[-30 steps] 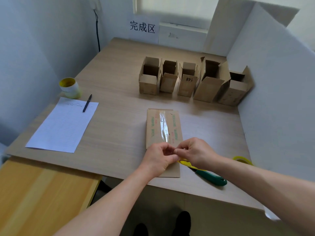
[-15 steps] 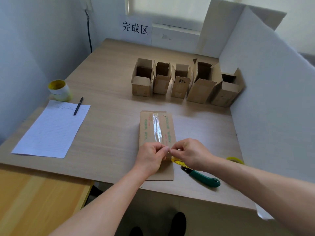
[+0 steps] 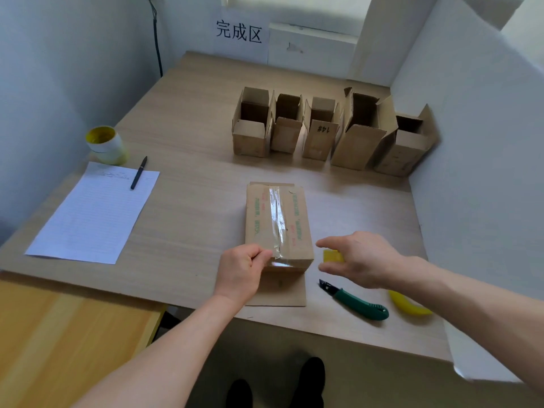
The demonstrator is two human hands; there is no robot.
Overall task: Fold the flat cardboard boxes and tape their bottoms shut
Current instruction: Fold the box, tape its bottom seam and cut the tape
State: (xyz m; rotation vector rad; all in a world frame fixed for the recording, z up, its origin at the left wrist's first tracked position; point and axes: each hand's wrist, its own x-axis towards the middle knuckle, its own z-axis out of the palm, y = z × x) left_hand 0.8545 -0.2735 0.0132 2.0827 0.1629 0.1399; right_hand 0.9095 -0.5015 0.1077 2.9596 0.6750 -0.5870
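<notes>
Five folded boxes (image 3: 321,136) are standing in a row with their tops open at the far side of the table (image 3: 191,231), below a paper sign (image 3: 239,32) on the wall. Nearer to me, the box being worked on (image 3: 297,228) is sitting around the middle of the table with its closed flaps facing up, its near end resting on a flat cardboard piece (image 3: 276,294). A clear tape strip (image 3: 276,219) is running along the seam and bending over the near edge. My operator's left hand (image 3: 241,272) is curling at that near left corner, thumb and fingers pinching the end of the tape against the box. The right hand (image 3: 357,260) is hovering just beside the box's right side, blurred, with a yellow piece (image 3: 332,256) showing between thumb and fingers; I cannot tell whether it is gripping that piece. A green utility knife (image 3: 357,303) is lying on the table below that hand, and a yellow tape roll (image 3: 409,304) is peeking out beneath the forearm. Off to the left, a lined sheet (image 3: 91,213) is lying flat with a pen (image 3: 139,172) across its far corner and a second tape roll (image 3: 106,144) behind it.
</notes>
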